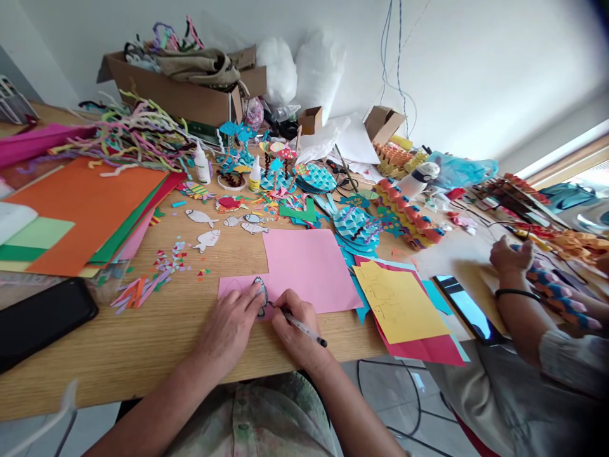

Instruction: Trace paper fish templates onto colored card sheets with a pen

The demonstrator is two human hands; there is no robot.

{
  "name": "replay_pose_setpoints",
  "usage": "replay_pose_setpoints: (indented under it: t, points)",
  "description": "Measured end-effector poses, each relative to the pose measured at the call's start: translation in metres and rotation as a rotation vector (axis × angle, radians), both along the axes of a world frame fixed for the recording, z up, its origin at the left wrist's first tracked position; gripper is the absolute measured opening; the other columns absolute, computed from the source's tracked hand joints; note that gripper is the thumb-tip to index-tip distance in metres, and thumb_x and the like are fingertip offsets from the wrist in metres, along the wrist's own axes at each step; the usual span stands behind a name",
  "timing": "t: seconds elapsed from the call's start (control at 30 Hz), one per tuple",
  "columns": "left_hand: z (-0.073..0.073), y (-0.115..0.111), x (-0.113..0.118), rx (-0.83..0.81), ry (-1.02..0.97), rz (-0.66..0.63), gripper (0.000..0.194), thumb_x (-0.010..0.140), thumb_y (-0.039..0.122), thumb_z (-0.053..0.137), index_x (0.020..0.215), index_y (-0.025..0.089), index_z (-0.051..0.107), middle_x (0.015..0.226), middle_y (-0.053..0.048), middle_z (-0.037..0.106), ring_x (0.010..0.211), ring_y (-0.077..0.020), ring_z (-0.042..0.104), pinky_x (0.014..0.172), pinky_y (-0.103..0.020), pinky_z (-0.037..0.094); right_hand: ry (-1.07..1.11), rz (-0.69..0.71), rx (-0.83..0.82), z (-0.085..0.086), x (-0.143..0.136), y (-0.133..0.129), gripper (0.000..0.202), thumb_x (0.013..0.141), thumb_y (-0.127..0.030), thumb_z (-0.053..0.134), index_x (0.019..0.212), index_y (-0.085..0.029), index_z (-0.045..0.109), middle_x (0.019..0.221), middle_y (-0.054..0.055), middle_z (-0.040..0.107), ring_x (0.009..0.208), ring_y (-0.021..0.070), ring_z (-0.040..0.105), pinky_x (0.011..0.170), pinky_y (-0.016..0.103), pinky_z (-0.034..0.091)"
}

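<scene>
My left hand (229, 322) lies with its fingers stretched out over the pink paper (311, 270), fingertips pressing on a small paper fish cutout (261, 310). In my right hand (297, 325) is a pen (308, 332) with a clear barrel and dark end; its tip touches the paper close by the cutout's right edge. A faint fish outline shows on the pink sheet's left part, partly covered by my left hand. Above it on the table are several white paper fish cutouts (207, 240).
Coloured sheets (102, 212) and a black phone (47, 317) lie at left, beside paper scraps (171, 259). Glue bottles (202, 164) and blue paper fish crafts (354, 222) stand behind. Yellow paper (397, 298) with drawn fish lies right, near another person's hand (511, 257).
</scene>
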State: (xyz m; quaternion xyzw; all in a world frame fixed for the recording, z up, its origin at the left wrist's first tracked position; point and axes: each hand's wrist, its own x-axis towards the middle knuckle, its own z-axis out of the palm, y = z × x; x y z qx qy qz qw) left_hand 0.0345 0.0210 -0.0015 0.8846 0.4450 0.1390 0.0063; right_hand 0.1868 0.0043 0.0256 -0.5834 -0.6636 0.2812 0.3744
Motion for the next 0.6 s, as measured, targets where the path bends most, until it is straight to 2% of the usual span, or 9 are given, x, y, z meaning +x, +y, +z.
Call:
replay_pose_setpoints:
  t: [0.27,0.6]
  points:
    - [-0.0019,-0.0003,-0.0002,0.015,-0.007,0.009,0.036,0.086,0.007,0.038,0.114,0.016,0.058,0.125,-0.009,0.055,0.083,-0.0222,0.056,0.077,-0.037,0.046,-0.022,-0.013,0.013,-0.0034,-0.0027,-0.0039,0.006,0.071,-0.016,0.041,0.068,-0.02,0.044,0.05,-0.007,0.043,0.042,0.0081,0.037,0.044,0.019,0.029]
    - [-0.0006,0.0002,-0.0005,0.008,-0.009,0.001,0.036,0.086,0.008,0.037,0.114,0.016,0.058,0.125,-0.009,0.055,0.084,-0.0217,0.056,0.077,-0.036,0.046,-0.012,-0.014,-0.029,0.0011,-0.0014,-0.0009,0.006,0.07,-0.017,0.04,0.067,-0.021,0.044,0.049,-0.007,0.042,0.042,0.0084,0.035,0.044,0.019,0.029]
